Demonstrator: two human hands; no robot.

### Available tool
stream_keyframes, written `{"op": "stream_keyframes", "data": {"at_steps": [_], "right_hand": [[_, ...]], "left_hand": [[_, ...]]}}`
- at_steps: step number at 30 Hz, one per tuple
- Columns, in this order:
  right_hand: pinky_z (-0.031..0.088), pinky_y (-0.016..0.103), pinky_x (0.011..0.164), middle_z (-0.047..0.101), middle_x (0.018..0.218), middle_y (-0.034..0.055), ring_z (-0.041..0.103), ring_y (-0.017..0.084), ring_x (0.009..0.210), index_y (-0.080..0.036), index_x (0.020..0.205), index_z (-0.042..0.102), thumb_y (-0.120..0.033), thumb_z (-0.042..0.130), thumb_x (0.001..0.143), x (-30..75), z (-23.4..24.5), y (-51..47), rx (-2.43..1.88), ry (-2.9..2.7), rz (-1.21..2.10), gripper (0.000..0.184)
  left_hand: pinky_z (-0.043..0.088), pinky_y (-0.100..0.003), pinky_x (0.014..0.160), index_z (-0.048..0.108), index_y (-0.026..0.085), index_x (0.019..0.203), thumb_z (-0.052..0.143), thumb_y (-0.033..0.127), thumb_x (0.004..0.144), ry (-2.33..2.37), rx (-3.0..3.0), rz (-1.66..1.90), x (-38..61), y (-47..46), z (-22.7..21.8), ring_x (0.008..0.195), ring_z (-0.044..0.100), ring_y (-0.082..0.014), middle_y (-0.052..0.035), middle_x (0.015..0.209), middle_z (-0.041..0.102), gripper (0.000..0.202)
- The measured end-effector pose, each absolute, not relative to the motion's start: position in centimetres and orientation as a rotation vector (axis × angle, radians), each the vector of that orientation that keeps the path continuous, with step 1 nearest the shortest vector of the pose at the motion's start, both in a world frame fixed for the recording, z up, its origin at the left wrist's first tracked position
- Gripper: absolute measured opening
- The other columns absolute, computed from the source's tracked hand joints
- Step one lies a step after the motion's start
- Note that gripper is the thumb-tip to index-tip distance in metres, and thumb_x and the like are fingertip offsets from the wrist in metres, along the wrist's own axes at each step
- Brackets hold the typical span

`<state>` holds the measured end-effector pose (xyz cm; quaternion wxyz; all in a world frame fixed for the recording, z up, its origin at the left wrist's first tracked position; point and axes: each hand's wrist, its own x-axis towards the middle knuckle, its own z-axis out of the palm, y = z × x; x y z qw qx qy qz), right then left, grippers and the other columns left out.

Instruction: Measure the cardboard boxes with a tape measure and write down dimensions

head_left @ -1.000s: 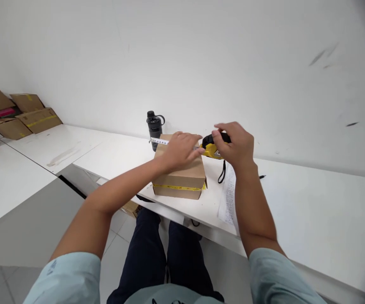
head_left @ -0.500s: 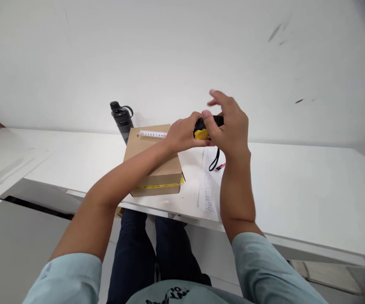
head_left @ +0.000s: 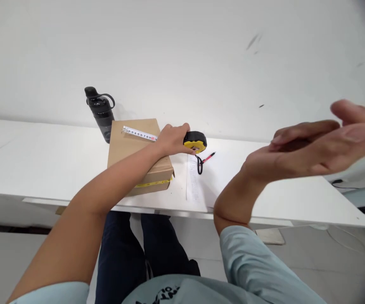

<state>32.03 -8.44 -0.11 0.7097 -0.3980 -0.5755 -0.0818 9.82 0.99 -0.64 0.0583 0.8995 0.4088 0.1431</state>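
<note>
My left hand [head_left: 173, 140] is wrapped around a black and yellow tape measure [head_left: 195, 142] at the right edge of a cardboard box [head_left: 122, 154]. The white blade [head_left: 140, 134] of the tape reaches left from under the hand across the top of the box. From the case hangs a black wrist strap [head_left: 199, 165]. Away to the right, my right hand [head_left: 318, 143] is raised above the table, palm up with its fingers stretched out and nothing in it.
Behind the box's left corner stands a dark water bottle [head_left: 100, 112] with a loop handle. A printed paper strip [head_left: 192, 185] and a red and black pen [head_left: 209, 158] lie on the white table [head_left: 36, 160]. A white wall runs along the back.
My right hand has let go of the tape measure and swung far right. My left hand still holds it. The whole view has turned slightly to the right.
</note>
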Motion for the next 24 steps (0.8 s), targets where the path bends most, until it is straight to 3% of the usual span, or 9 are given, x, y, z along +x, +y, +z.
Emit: {"op": "stream_keyframes", "data": {"at_steps": [2,5,7,9,11,14,18,21,24], "right_hand": [[0.052,0.042,0.067,0.059,0.136,0.0079,0.069,0.019,0.083,-0.035,0.144,0.051,-0.063,0.008,0.111,34.1,-1.8,-6.6,-0.984,-1.125,-0.399,0.062],[0.048,0.039,0.067,0.071,0.096,0.0096,0.067,0.023,0.075,-0.022,0.142,0.059,-0.052,0.032,0.112,36.7,-5.6,-3.6,-1.582,-1.586,-0.298,0.050],[0.046,0.037,0.066,0.075,0.101,0.0125,0.069,0.025,0.079,-0.022,0.150,0.056,-0.040,0.043,0.109,37.7,-8.6,-2.5,-1.944,-1.976,-0.084,0.047],[0.044,0.033,0.065,0.077,0.108,0.0116,0.070,0.023,0.080,-0.027,0.141,0.066,-0.032,0.057,0.101,38.2,-11.7,-2.1,-1.982,-2.072,0.013,0.041],[0.044,0.031,0.065,0.077,0.111,0.0096,0.069,0.021,0.078,-0.028,0.129,0.073,-0.031,0.059,0.099,38.3,-14.3,-1.8,-1.976,-2.081,0.056,0.033],[0.045,0.030,0.070,0.077,0.112,0.0083,0.069,0.021,0.082,-0.028,0.121,0.073,-0.033,0.055,0.101,38.1,-16.9,-1.4,-1.935,-1.969,0.088,0.028],[0.045,0.033,0.073,0.074,0.094,0.0087,0.065,0.023,0.076,-0.023,0.125,0.064,-0.042,0.042,0.106,38.2,-17.9,-1.3,-1.876,-1.619,0.103,0.035],[0.048,0.034,0.075,0.070,0.094,0.0071,0.063,0.020,0.076,-0.022,0.126,0.054,-0.058,0.027,0.108,38.5,-17.9,-1.9,-1.748,-1.360,0.122,0.049],[0.048,0.033,0.071,0.062,0.084,0.0025,0.058,0.018,0.073,-0.023,0.111,0.053,-0.079,0.029,0.101,38.4,-17.7,-3.0,-1.617,-1.200,0.171,0.062]], "left_hand": [[0.041,-0.041,0.098,0.057,0.025,0.115,0.082,0.072,0.074,1.248,2.720,0.477,9.7,1.0,-0.6,0.096,0.071,-0.0329,-0.0048,0.101,0.077,0.068],[0.039,-0.042,0.103,0.056,0.024,0.117,0.083,0.069,0.075,1.230,2.751,0.520,9.8,1.2,-0.8,0.097,0.070,-0.0322,-0.0054,0.103,0.077,0.068],[0.038,-0.042,0.104,0.056,0.024,0.118,0.083,0.069,0.076,1.245,2.751,0.533,9.9,1.5,-1.1,0.098,0.070,-0.0323,-0.0060,0.104,0.077,0.067],[0.039,-0.042,0.103,0.055,0.024,0.117,0.083,0.070,0.076,1.278,2.737,0.560,9.8,1.7,-1.3,0.099,0.069,-0.0328,-0.0068,0.105,0.077,0.068],[0.040,-0.043,0.102,0.055,0.025,0.116,0.083,0.072,0.074,1.307,2.718,0.591,9.7,1.7,-1.4,0.101,0.069,-0.0333,-0.0068,0.105,0.077,0.069],[0.042,-0.043,0.102,0.054,0.026,0.113,0.085,0.072,0.072,1.349,2.659,0.644,9.6,1.4,-1.2,0.102,0.068,-0.0331,-0.0052,0.102,0.075,0.069],[0.046,-0.042,0.097,0.050,0.028,0.111,0.086,0.070,0.072,1.517,2.414,0.846,9.3,1.0,-0.7,0.104,0.066,-0.0317,-0.0023,0.103,0.072,0.068],[0.046,-0.041,0.096,0.047,0.030,0.110,0.086,0.068,0.074,1.655,2.252,0.979,8.9,1.3,-0.3,0.107,0.065,-0.0304,-0.0012,0.108,0.071,0.065],[0.042,-0.044,0.104,0.048,0.029,0.111,0.087,0.062,0.075,1.718,2.311,0.960,8.3,1.9,0.0,0.110,0.064,-0.0315,-0.0023,0.109,0.071,0.062]]}}
